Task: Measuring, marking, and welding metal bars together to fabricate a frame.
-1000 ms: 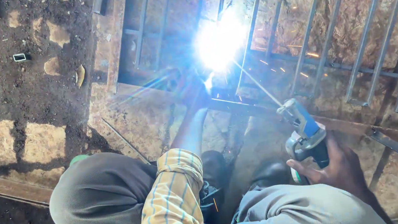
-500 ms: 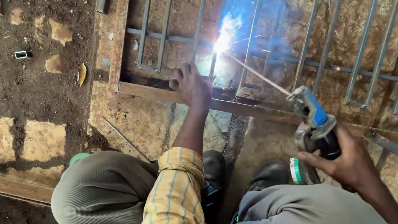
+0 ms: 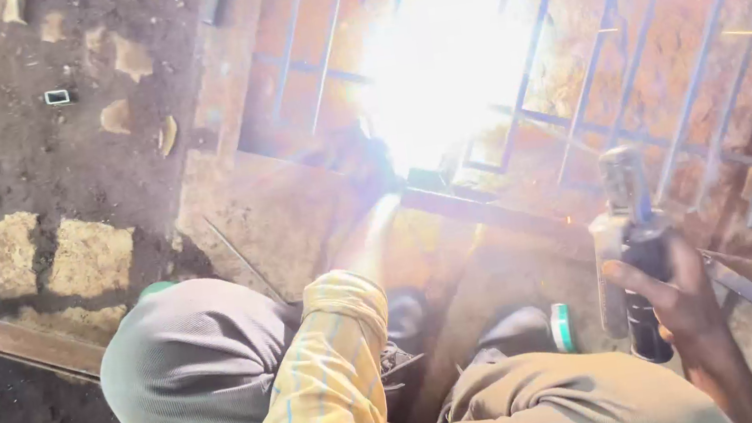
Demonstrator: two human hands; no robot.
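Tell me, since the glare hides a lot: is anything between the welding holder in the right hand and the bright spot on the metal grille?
Nothing visible. The right hand grips the electrode holder, and only bare grille bars lie between it and the arc glare. The left hand is lost in that glare.

Both my hands out over my bent knees.
My left arm stretches forward, its hand lost in glare; my right hand (image 3: 683,298) is low at the right, fingers curled tight around a grip.
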